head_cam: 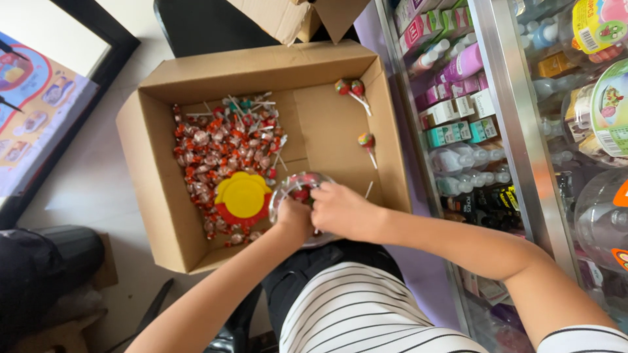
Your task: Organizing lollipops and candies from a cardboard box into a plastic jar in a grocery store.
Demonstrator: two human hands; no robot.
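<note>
Cardboard frames the scene: an open brown box [163,216] sits on the floor below the seated person, holding a heap of red-wrapped lollipops [222,150] on its left side and a few loose lollipops [356,91] on its bare right side. A clear round plastic jar [297,193] leans over the box's near edge, its mouth turned toward the heap, with wrapped sweets visible inside. The left hand [293,222] cups the jar from below and behind, fingers wrapped against its wall. The right hand [340,210] is at the jar's mouth, fingers bunched close together; whether they pinch a lollipop cannot be told from this angle. A yellow flower-shaped lid [243,195] on a red base lies face up on the heap, just beside the jar. A glass display case [497,131] stocked with small bottles and boxes stands to the right. Handled well, the step seems to call for a steady tilt from the supporting hand, sticks fed in pointing one way, and the jar kept over the box so strays fall back in.
</note>
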